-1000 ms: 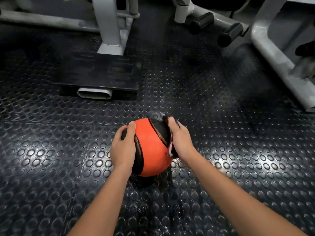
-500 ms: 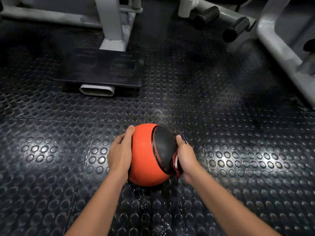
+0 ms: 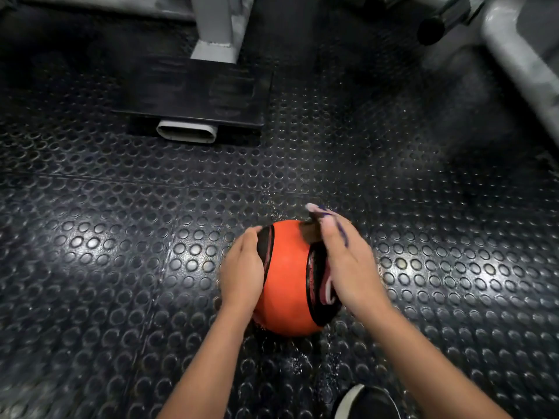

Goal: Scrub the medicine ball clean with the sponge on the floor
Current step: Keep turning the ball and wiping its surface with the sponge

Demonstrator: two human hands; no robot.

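An orange medicine ball [image 3: 287, 276] with black panels rests on the studded black rubber floor [image 3: 121, 252]. My left hand [image 3: 242, 267] is cupped flat against the ball's left side and steadies it. My right hand [image 3: 344, 261] presses a dark, wet sponge [image 3: 311, 232] against the ball's upper right side. Most of the sponge is hidden under my fingers; only its dark edge near the top and a pale edge lower down show.
Water spots lie on the floor around the ball. A black machine base plate [image 3: 193, 92] with a grey post [image 3: 217, 28] stands ahead. A grey tubular frame [image 3: 520, 62] runs along the right. A shoe tip [image 3: 367, 402] shows at the bottom edge.
My right hand with the sponge has slid up from the ball's lower right side to its upper right. The ball has turned, so a black panel now shows under my left hand.
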